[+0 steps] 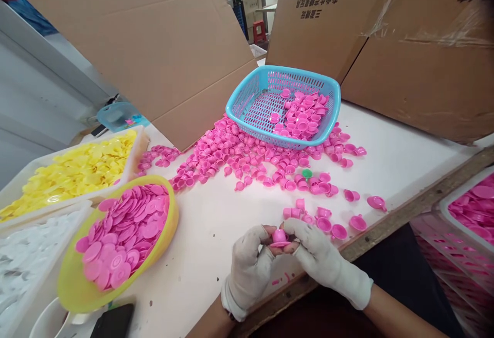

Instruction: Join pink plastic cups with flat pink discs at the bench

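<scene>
you have white gloves on, and your bare fingertips poke out. your left hand (250, 262) and your right hand (320, 255) meet near the front edge of the white table (196, 261). both hands pinch one small pink cup (279, 235) with a flat pink plate (280, 244) under it. the cup and plate are held up between your fingers, one hand on each side.

just past your right hand, a few loose pink cups (323, 225) lie on the table, some tipped on their sides. farther back is a big pile of pink cups (216, 147), with one green piece (306, 173) at its front. a blue basket (266, 135) sits at the back of the pile with more pink cups inside, mostly on its right side.

to your left, a yellow bowl (68, 281) is full of flat pink rounds (148, 225). a black thing (113, 321) lies near it. next to the bowl, one tray holds yellow pieces (81, 171) and another holds white pieces (29, 261). big brown cardboard (165, 55) stands up behind.
</scene>
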